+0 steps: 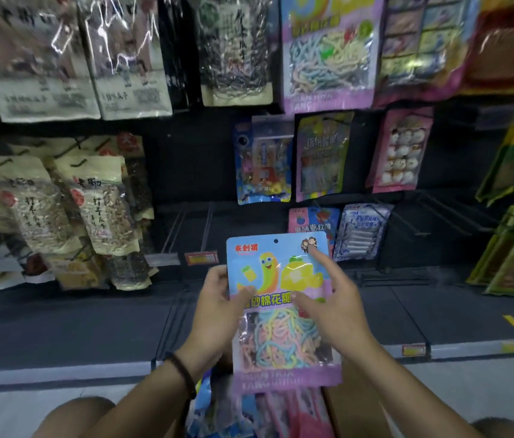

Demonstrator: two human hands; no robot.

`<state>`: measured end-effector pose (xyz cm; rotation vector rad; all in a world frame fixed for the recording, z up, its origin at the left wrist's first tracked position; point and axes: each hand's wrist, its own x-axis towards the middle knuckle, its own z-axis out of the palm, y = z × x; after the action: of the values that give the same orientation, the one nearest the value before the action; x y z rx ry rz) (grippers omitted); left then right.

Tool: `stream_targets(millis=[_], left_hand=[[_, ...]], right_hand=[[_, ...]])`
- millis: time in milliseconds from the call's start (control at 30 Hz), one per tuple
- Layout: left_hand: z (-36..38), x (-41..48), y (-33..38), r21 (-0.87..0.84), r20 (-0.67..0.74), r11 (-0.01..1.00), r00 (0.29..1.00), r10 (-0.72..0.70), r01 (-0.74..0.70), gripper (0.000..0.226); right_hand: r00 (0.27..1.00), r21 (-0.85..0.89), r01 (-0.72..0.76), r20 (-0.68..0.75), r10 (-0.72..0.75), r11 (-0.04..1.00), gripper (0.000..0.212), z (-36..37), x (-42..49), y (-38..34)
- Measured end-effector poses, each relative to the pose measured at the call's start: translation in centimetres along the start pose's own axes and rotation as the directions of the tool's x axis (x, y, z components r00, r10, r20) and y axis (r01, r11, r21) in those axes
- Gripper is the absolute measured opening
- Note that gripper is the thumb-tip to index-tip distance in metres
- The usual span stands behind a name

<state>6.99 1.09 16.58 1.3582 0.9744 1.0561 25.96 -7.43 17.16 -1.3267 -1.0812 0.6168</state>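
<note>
A blue and purple bag of rope candy (281, 311), with pastel strands showing through its window, is held upright in front of a shop display. My left hand (217, 298) grips its left edge, thumb across the front. On the bag's right side my right hand (331, 298) touches the front with straight fingers, the forefinger reaching up toward the top right corner near the hang hole.
Bare metal hooks (192, 229) with a red price tag (202, 257) stick out just behind the bag. Seed bags (100, 210) hang at left, candy bags (322, 156) above and right. More packets (281, 412) lie in a box below my wrists.
</note>
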Motion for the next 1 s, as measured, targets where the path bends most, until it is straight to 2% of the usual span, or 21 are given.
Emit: stream_targets(millis=[133,200,367,600,800,1000], left_hand=[[2.6,1.0,7.1,0.039,0.038,0.961,0.962,0.271,-0.273,0.085],[3.8,2.0,10.4,0.052,0.081,0.933,0.933,0.351,-0.356,0.098],[6.4,5.6,19.1,0.070,0.180,0.852,0.846,0.501,-0.519,0.082],[9.0,10.8,30.6,0.140,0.241,0.713,0.722,0.649,-0.688,0.067],[11.1,15.6,37.2,0.251,0.270,0.646,0.693,0.668,-0.721,0.097],[11.8,19.2,40.3,0.364,0.334,0.618,0.717,0.612,-0.697,0.101]], right_hand=[[0.993,0.010,0.114,-0.026,-0.114,0.993,0.087,-2.4,3.1,-5.1],[0.984,0.017,0.172,-0.049,-0.171,0.985,0.090,-3.6,5.1,-7.6],[0.934,-0.212,0.333,-0.061,-0.352,0.919,0.094,-7.0,10.6,-14.7],[0.874,-0.302,0.440,-0.071,-0.480,0.846,0.093,-10.3,18.3,-25.0],[0.874,-0.396,0.396,-0.115,-0.473,0.829,0.094,-11.8,23.8,-30.9],[0.903,-0.439,0.336,-0.100,-0.417,0.833,0.094,-11.9,28.1,-33.0]])
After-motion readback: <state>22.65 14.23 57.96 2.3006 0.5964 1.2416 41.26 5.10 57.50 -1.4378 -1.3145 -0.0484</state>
